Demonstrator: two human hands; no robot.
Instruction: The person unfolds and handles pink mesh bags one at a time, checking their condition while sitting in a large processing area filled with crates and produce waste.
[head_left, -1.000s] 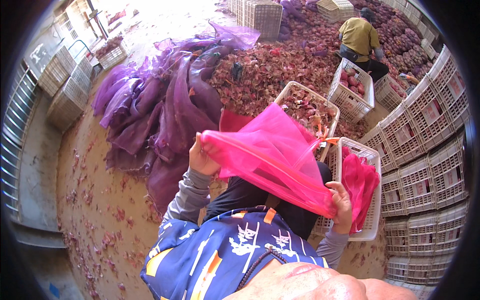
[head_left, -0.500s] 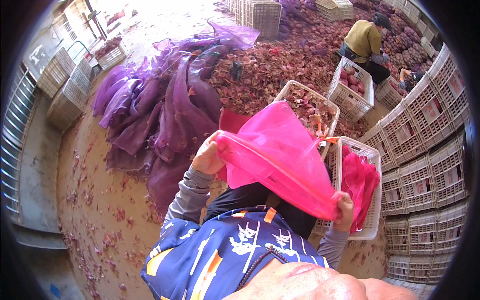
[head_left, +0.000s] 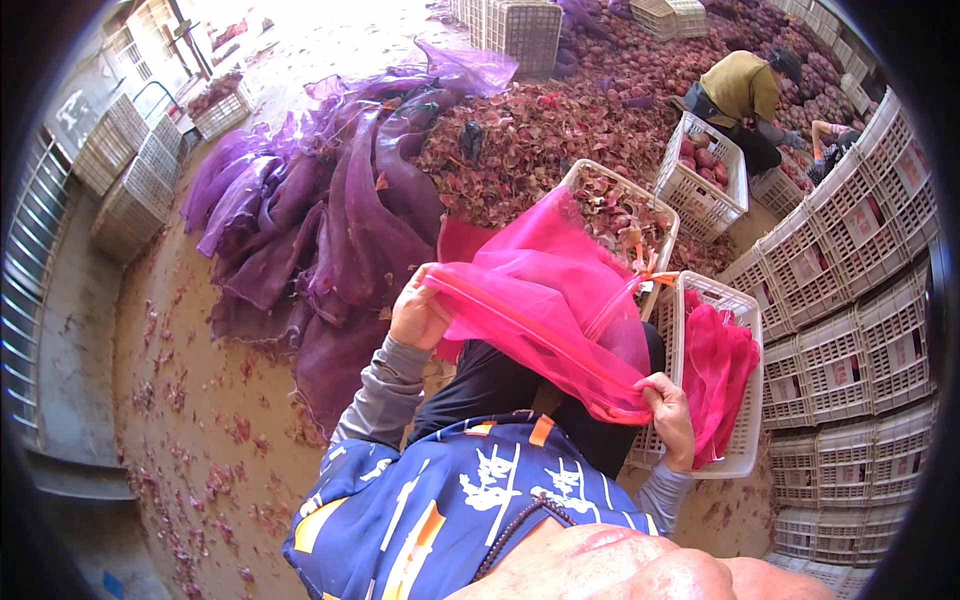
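Observation:
A bright pink mesh bag (head_left: pixel 545 300) is stretched across my lap, its hemmed edge running between my two hands. My left hand (head_left: pixel 420 310) grips the left corner of that edge with fingers closed. At the other end my right hand (head_left: pixel 668 412) pinches the right corner between thumb and fingers. More pink mesh bags (head_left: pixel 712 375) lie in the white plastic crate (head_left: pixel 745 455) just right of my right hand. Orange ties (head_left: pixel 655 277) hang at the rim between this crate and the one beyond it.
Ahead stands a crate (head_left: pixel 668 215) of dry onion skins. Purple mesh sacks (head_left: pixel 340 220) lie heaped at left. Beyond are loose onion skins (head_left: pixel 500 150) and a crate of red onions (head_left: pixel 705 165). A co-worker (head_left: pixel 745 90) crouches there. Stacked crates (head_left: pixel 840 290) line the right side.
My right hand has moved left and slightly up, so the bag's edge hangs slacker and its body has sunk into folds. The co-worker has leaned to the right.

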